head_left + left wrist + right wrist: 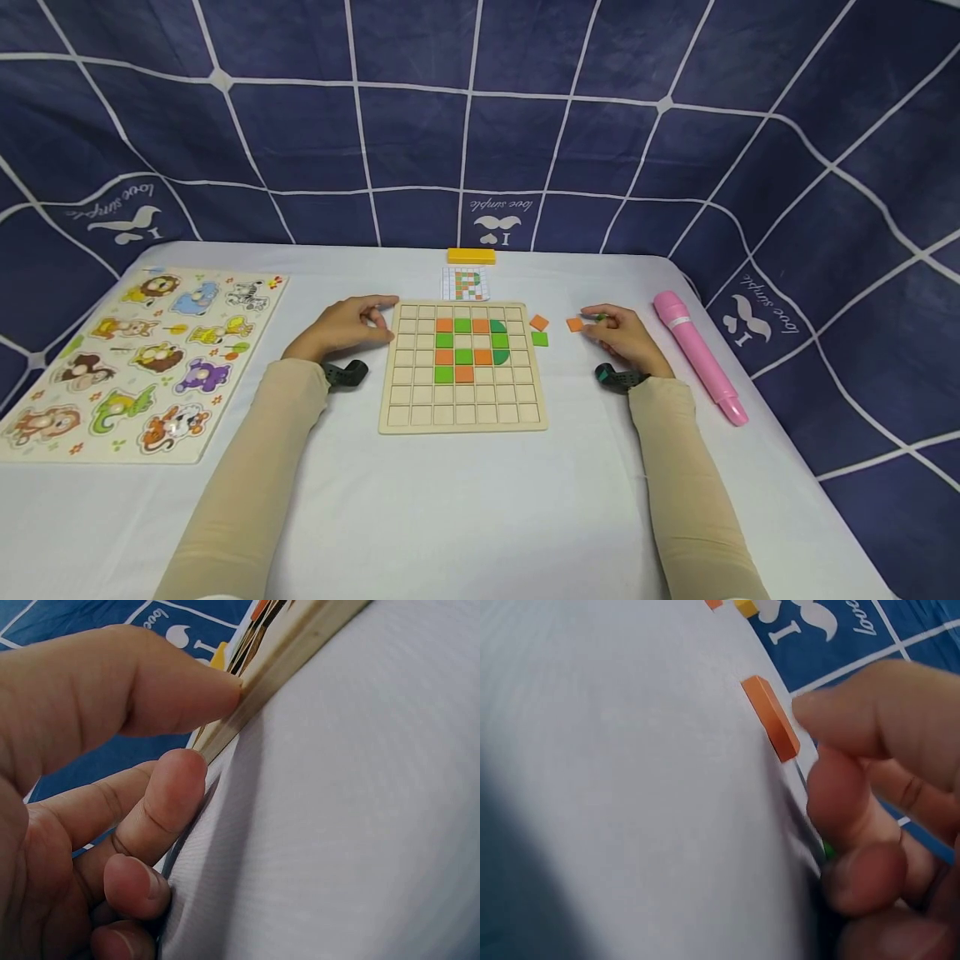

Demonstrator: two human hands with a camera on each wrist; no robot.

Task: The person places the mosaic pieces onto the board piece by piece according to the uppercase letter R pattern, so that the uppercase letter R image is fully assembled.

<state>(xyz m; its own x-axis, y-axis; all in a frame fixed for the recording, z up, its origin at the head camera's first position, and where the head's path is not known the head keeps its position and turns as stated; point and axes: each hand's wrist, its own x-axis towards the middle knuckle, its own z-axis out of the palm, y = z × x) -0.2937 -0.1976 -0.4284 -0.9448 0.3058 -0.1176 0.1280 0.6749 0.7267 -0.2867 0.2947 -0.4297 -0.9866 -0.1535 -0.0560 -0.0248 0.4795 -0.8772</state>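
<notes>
In the head view a square wooden grid board [462, 416] lies at the middle of the table, with orange, green and dark-green rounded tiles set in several cells. My left hand [342, 326] is at its upper left corner. The thumb [187, 697] touches the board's side edge in the left wrist view; the other fingers bend loosely below. My right hand [622, 335] hovers by the table right of the board. Its fingers are loosely bent, close beside an orange square tile [771, 720]. A green tile [601, 317] shows partly behind those fingers.
Beside the board's right edge lie an orange tile [539, 322] and a green tile [540, 339]. A pattern card [448, 284] and a yellow block [471, 256] are behind the board. An animal puzzle [176, 333] lies left, a pink microphone-shaped object [701, 357] right.
</notes>
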